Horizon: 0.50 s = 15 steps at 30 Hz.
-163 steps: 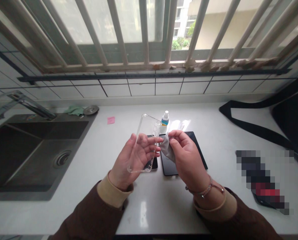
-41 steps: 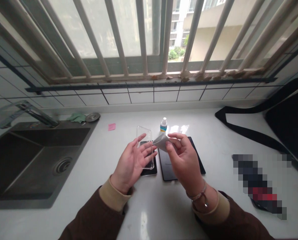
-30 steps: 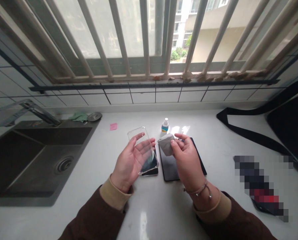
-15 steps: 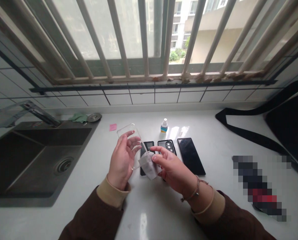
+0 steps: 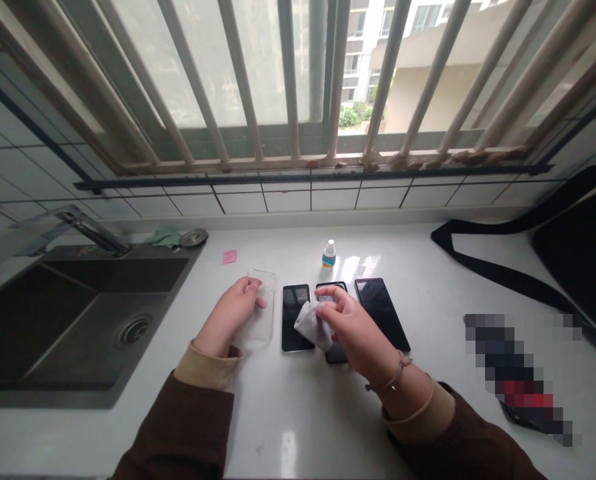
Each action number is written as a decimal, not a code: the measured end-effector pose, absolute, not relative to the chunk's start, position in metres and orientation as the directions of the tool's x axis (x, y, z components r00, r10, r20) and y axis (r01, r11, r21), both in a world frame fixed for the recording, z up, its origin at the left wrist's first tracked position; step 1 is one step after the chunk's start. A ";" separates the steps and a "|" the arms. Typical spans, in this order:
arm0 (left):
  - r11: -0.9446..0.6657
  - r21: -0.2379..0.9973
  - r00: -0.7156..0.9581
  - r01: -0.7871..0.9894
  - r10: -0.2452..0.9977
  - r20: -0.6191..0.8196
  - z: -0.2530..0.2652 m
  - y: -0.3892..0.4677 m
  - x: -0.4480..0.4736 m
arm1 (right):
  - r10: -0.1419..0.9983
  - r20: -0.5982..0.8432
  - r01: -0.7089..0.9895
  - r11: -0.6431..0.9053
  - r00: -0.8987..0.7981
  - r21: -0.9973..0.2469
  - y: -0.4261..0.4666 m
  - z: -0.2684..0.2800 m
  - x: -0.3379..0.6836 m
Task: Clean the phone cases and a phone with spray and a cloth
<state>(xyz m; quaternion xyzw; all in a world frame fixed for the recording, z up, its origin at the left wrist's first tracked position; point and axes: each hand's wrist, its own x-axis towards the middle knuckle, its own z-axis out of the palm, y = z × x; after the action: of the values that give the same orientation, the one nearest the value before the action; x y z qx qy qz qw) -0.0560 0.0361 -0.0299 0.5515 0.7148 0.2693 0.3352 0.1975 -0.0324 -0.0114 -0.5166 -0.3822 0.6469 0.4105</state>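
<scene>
In the head view, a clear phone case [image 5: 265,320] lies at or just above the counter, left of the phones. My left hand [image 5: 235,308] grips its left side, fingertips over the case. My right hand [image 5: 345,323] pinches a crumpled pale grey wiping cloth [image 5: 314,325] between thumb and fingers. That cloth hangs over the right edge of a dark phone [image 5: 294,313]. Behind the hand is a black-rimmed phone case [image 5: 332,285], mostly hidden. To its right lies a larger black phone or tablet [image 5: 384,313].
A small white-capped bottle [image 5: 329,255] stands behind the phones. A pink sticky note [image 5: 229,257] lies near the dark sink [image 5: 98,395] at left, with a faucet [image 5: 95,230] and a green cloth [image 5: 163,238]. A black strap [image 5: 498,267] and a blurred-out item [image 5: 518,380] are at right.
My left hand has moved left and down with the clear case, from upright near my right hand to flat by the counter. My right hand has shifted slightly right with the cloth.
</scene>
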 end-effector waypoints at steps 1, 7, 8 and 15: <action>0.251 0.710 -0.178 0.659 0.968 -0.177 -0.030 0.037 -0.057 | 0.924 -0.358 -0.139 -0.375 -0.131 -0.917 -0.032 -0.012 0.197; 0.231 0.453 -0.195 0.861 0.973 -0.126 -0.023 0.031 -0.057 | 0.924 -0.340 -0.189 -0.370 -0.174 -0.910 -0.034 -0.014 0.195; 0.218 0.412 -0.185 0.885 0.975 -0.119 -0.021 0.028 -0.056 | 0.928 -0.328 -0.185 -0.359 -0.178 -0.915 -0.034 -0.014 0.195; 0.191 0.073 -0.196 0.979 0.979 0.057 -0.010 0.015 -0.042 | 0.961 -0.235 -0.125 -0.254 -0.147 -0.959 -0.030 -0.021 0.198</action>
<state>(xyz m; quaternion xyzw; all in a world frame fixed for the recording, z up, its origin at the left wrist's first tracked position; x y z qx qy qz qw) -0.0419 0.0148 -0.0095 0.6342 0.7718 0.0463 0.0012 0.1978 -0.0299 -0.0205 -0.4873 -0.4288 0.6241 0.4350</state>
